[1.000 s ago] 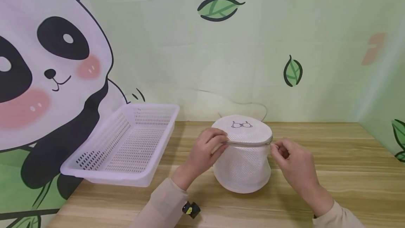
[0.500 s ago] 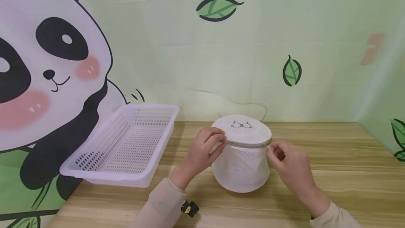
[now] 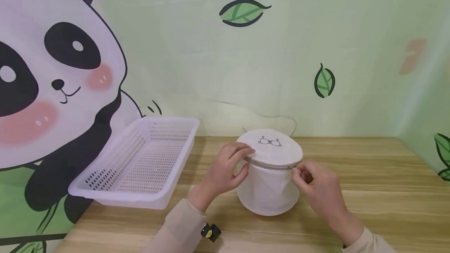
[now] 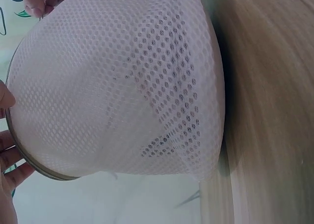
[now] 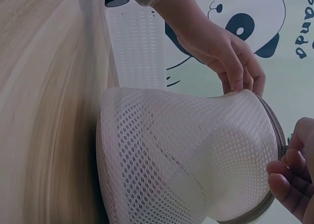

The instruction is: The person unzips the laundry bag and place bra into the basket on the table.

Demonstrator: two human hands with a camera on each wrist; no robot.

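Black object (image 3: 211, 232): small, with a yellow patch, just beside the left sleeve (image 3: 181, 223), at 7 o'clock from the mesh bag (image 3: 265, 192).
Right hand (image 3: 321, 186): at 4 o'clock on the bag's rim; thumb and forefinger meet on the zip pull (image 5: 284, 148), the other fingers curled in.
Left hand (image 3: 221, 171): at 8 o'clock on the rim; thumb against the mesh below, fingers over the lid (image 3: 277, 154), parted only by the edge they pinch.
Bag's place: upright on the wood-grain bench (image 3: 379, 194), between the two hands.
Bag's side: white, soft and partly see-through, a honeycomb of small holes; it is creased and dented inward, so the middle looks narrower than the base.
Bag's base: round, resting on the bench.
Zip (image 3: 268, 165): a grey-brown band circling the top, showing along the near side from 8 to 4 o'clock.
Lid: round, white, the same mesh, lying over the top.
Print (image 3: 269, 141): thin dark outline of two joined rounded shapes, toward 12 o'clock on the lid.
Basket (image 3: 140, 198): whitish slotted plastic, at 9 o'clock, apart from the bag.
Wall (image 3: 197, 61): pale green, a cartoon panda (image 3: 77, 85) at 10 o'clock.
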